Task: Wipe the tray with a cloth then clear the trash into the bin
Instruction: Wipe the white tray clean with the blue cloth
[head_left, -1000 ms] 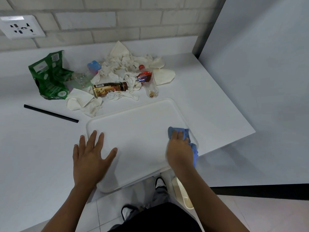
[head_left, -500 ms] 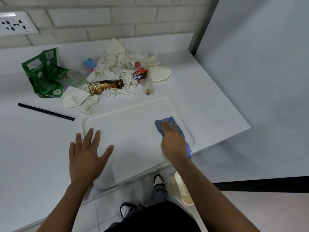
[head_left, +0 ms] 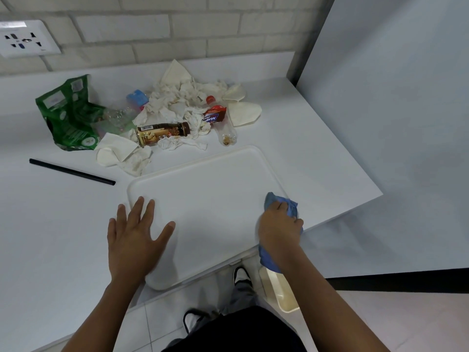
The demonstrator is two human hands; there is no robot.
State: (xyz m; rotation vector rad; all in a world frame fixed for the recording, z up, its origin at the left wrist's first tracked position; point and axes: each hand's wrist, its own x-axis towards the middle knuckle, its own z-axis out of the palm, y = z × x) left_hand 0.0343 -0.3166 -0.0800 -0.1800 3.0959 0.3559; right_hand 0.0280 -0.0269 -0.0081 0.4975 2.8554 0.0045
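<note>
Right hand (head_left: 278, 226) has its grip closed around the soft blue cloth (head_left: 289, 205), bunched at the near right corner of the tray (head_left: 215, 189). Left hand (head_left: 134, 237) lies flat and open on the tray, which looks light, stiff and likely slippery on the worktop (head_left: 50, 224).

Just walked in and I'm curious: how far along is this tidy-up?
Wiping is in hand: the right hand grips a blue cloth at the white tray's right edge, while the left hand lies flat on its left side. Nothing on the tray looks dirty. Still left: the crumpled tissues, brown bottle and green bag sit on the counter, not binned.
</note>
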